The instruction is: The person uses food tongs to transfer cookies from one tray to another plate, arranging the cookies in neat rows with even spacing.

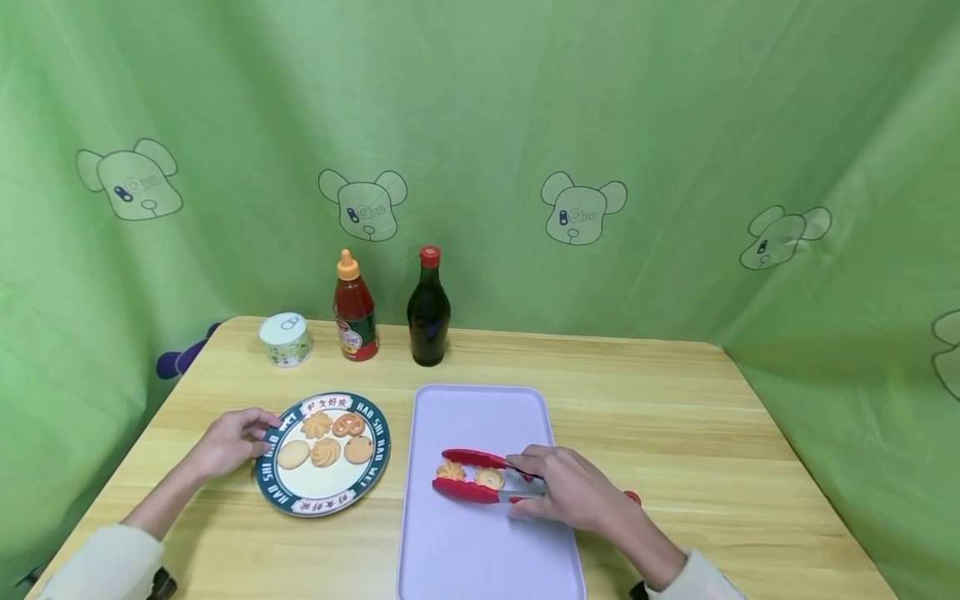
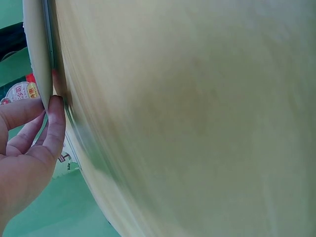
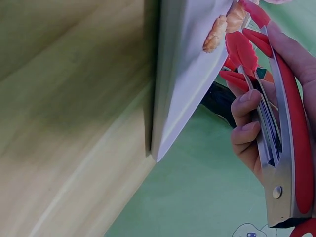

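Note:
My left hand (image 1: 234, 442) pinches the left rim of a round plate (image 1: 378, 433) with a dark teal, lettered border; the left wrist view shows the plate (image 2: 39, 54) edge-on between thumb and finger. Several biscuits lie on it, among them a pretzel-shaped biscuit (image 1: 348, 424) and a swirled biscuit (image 1: 326, 452). My right hand (image 1: 566, 487) grips red-and-metal tongs (image 1: 468, 491) over a lilac tray (image 1: 480, 558). Between the tong tips lie a ridged biscuit (image 1: 450, 471) and a round biscuit (image 1: 490, 478); whether the tips press on them, I cannot tell.
Along the table's back edge stand a small white can (image 1: 286, 340), a red sauce bottle (image 1: 355, 308) with an orange cap, and a dark bottle (image 1: 428, 317) with a red cap. A green curtain (image 1: 480, 100) hangs behind the wooden table (image 1: 675, 425).

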Demonstrator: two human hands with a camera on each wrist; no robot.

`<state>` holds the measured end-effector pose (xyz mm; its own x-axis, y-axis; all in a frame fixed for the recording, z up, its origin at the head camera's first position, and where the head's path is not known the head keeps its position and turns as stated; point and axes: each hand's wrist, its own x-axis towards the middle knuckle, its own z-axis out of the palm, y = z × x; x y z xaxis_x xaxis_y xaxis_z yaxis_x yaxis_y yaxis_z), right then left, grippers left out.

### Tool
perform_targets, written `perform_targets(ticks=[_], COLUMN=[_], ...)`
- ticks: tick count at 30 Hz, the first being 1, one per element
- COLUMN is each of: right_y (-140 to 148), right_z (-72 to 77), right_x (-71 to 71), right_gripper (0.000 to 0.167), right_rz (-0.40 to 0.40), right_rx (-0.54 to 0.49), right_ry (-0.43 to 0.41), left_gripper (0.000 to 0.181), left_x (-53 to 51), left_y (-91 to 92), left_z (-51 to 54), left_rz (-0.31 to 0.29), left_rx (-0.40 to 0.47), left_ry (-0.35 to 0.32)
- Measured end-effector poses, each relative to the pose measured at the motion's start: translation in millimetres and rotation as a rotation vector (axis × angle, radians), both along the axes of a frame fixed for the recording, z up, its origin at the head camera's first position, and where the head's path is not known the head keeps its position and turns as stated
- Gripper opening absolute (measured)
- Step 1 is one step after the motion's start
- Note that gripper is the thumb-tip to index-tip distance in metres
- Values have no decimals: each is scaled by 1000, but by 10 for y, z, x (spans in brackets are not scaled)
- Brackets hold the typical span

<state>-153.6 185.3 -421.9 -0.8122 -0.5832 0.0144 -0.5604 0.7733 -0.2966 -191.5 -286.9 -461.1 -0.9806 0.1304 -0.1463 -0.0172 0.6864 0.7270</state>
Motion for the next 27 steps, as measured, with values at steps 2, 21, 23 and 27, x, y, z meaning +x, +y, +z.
perform_targets(ticks=[2, 21, 23, 27], right_y=[-8, -589, -677, -882], right_z=[18, 237, 267, 332], right_x=[-8, -272, -294, -328], right_gripper=[59, 59, 59, 61], right_rz=[-1, 52, 65, 72], right_rx=[-3, -35, -27, 13], right_ry=[1, 51, 47, 35], left_gripper=[36, 36, 36, 36], left_x=[-1, -13, -13, -15], left_y=[7, -11, -13, -15], left_z=[-15, -15, -16, -12], left_rz=[-2, 6, 7, 9], left_rx=[7, -8, -9, -10], left_ry=[-1, 6, 6, 6])
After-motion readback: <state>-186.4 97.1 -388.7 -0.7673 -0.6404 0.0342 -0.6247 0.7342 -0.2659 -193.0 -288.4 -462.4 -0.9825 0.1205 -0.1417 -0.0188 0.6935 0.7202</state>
